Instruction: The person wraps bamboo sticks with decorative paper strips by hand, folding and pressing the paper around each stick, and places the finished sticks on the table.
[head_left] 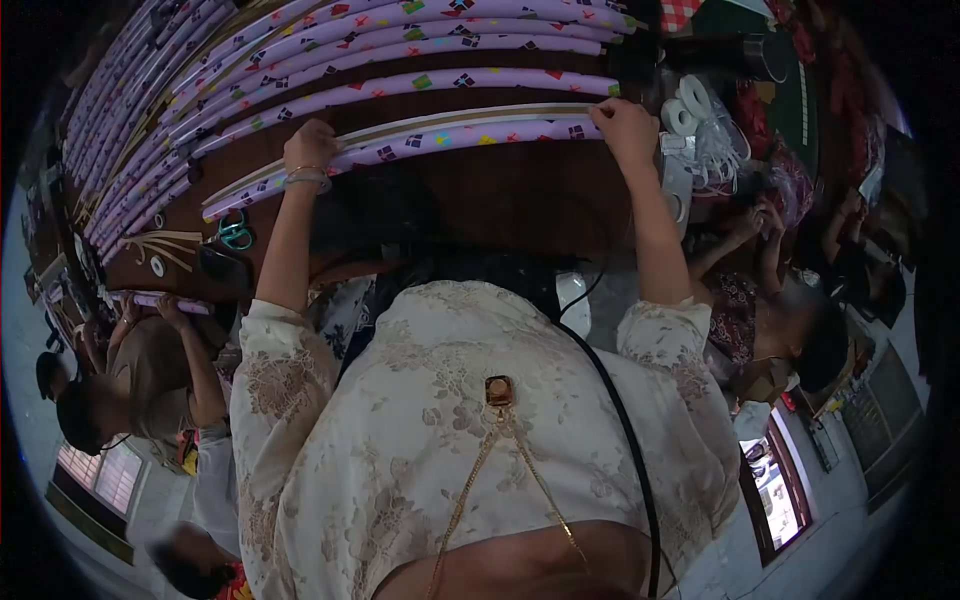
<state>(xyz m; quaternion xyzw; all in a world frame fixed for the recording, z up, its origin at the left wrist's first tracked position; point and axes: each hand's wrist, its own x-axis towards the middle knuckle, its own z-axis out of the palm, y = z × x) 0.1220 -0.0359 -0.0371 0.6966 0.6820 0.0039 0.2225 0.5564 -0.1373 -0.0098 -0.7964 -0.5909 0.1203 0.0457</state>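
Observation:
A long purple tube with a coloured pattern (470, 135) lies across the dark table in front of me. Along its far side runs a thin pale strip (470, 117). My left hand (310, 150), with bracelets at the wrist, is closed at the left part of the strip and tube. At the right end, my right hand (628, 128) pinches the strip between thumb and fingers. More patterned purple tubes (430, 84) lie in rows beyond and to the left.
Teal scissors (235, 232) and tan strips (165, 243) lie at the left. White tape rolls (680, 116) and a plastic bag (722, 150) are at the right. Co-workers sit on both sides, one with hands on a purple tube (165, 299). A black cable hangs near my right arm.

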